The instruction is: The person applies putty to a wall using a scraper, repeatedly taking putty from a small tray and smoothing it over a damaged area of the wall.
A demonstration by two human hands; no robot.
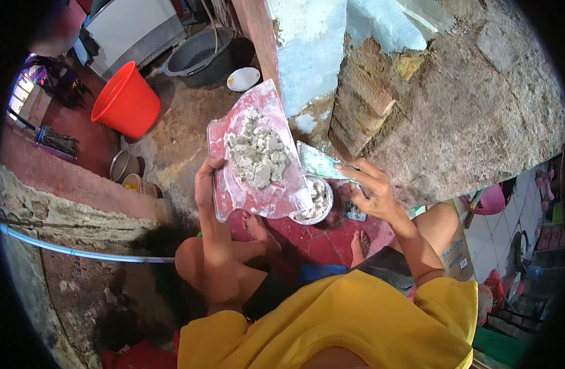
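Note:
My left hand (207,181) grips the left edge of a tilted pinkish board (223,201) smeared with white, with a lumpy heap of grey paste (258,157) on it. My right hand (369,187) is closed on a flat scraper (314,161) coated with pale, greenish residue, its blade at the board's right edge. Below them stands a round container (316,203) of whitish paste, partly hidden by the board. My bare feet rest on a red tiled floor (310,247).
A broken painted wall (313,55) and rough concrete slab (454,111) rise ahead and right. Left are a red bucket (129,101), grey tub (196,67), white dish (243,79), broom (59,140) and low wall (73,184) with a blue pipe (92,252). A cardboard box (454,234) stands right.

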